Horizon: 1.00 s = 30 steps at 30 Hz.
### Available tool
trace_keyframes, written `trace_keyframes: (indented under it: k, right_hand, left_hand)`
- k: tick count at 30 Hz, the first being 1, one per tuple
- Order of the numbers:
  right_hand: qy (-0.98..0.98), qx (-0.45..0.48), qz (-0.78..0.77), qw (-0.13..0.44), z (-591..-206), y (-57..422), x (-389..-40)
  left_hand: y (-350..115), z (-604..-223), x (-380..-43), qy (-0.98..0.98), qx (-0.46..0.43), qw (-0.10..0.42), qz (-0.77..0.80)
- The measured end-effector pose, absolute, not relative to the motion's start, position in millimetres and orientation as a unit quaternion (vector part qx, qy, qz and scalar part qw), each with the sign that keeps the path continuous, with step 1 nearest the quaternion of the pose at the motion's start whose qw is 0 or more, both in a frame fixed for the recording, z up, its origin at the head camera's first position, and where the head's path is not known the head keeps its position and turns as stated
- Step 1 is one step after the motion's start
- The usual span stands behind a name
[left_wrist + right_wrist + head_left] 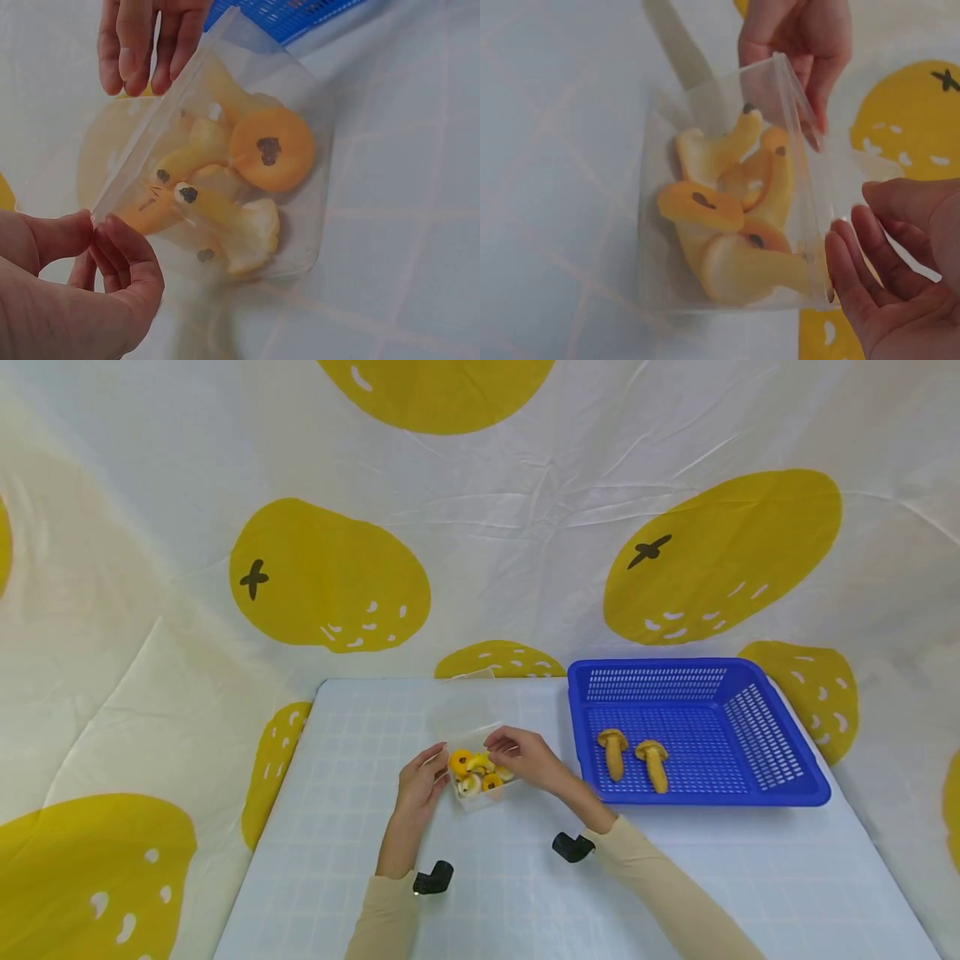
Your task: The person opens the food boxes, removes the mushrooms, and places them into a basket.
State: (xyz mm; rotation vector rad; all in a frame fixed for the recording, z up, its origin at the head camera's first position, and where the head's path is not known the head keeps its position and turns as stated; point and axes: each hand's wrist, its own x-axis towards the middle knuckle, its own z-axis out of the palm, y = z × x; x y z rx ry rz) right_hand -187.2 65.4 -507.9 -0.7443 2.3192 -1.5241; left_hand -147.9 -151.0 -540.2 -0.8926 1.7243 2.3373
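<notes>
A clear plastic box (649, 247) holds several yellow mushrooms (270, 150) with orange caps and dark spots. Its transparent lid (459, 714) stands raised at the back. My left hand (417, 783) is at the box's left side; in the left wrist view, thumb and index finger pinch the end of the rim. Over the right side of the box is my right hand (525, 758), its fingertips at the rim and lid edge. Those fingers (135, 52) hang fairly straight in the left wrist view, with no mushroom in them.
A blue plastic basket (780, 752) stands right of the box, with two tan mushrooms (654, 764) lying in it. A pale checked cloth covers the table (315, 860). Behind hangs a white curtain (495, 552) printed with yellow fruit.
</notes>
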Motion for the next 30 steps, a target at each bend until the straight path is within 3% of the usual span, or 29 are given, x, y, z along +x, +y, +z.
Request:
trace_keyframes:
  k: [22,30]
  right_hand:
    - [0.865,-0.348,-0.354,0.076,-524,35,-187]
    - [0.854,-0.346,-0.385,0.050,-519,43,-184]
  left_hand:
    - [-152,-540,-149,0.564,-0.287,0.053,0.772]
    - [-152,-540,-148,0.568,-0.282,0.052,0.771]
